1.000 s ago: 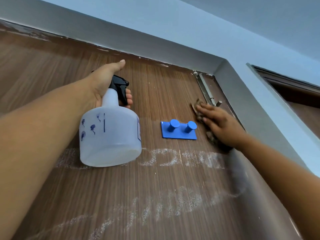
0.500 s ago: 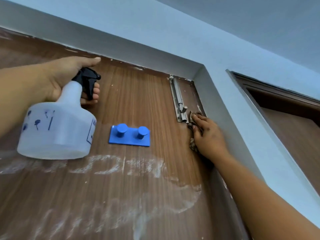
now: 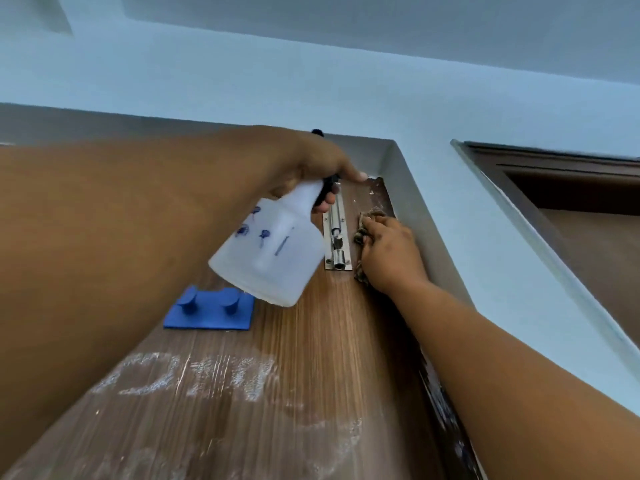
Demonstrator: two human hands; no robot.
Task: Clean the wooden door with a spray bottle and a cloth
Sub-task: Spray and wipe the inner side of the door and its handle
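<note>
Home interior: wooden door [image 3: 329, 358] with slide bolt [image 3: 337, 237] left of the right hand [image 3: 388, 252], blue coat hooks [image 3: 209, 311] below, pale blue wall [image 3: 242, 77] above.

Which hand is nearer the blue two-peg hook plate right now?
Left. The left hand, gripping the translucent white spray bottle, is above the blue two-peg hook plate; the right hand, holding the brown cloth, lies further right, beyond the silver metal bolt latch.

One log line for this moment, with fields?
left hand: grips spray bottle | right hand: presses cloth on door beside bolt latch | white residue: remains
</note>
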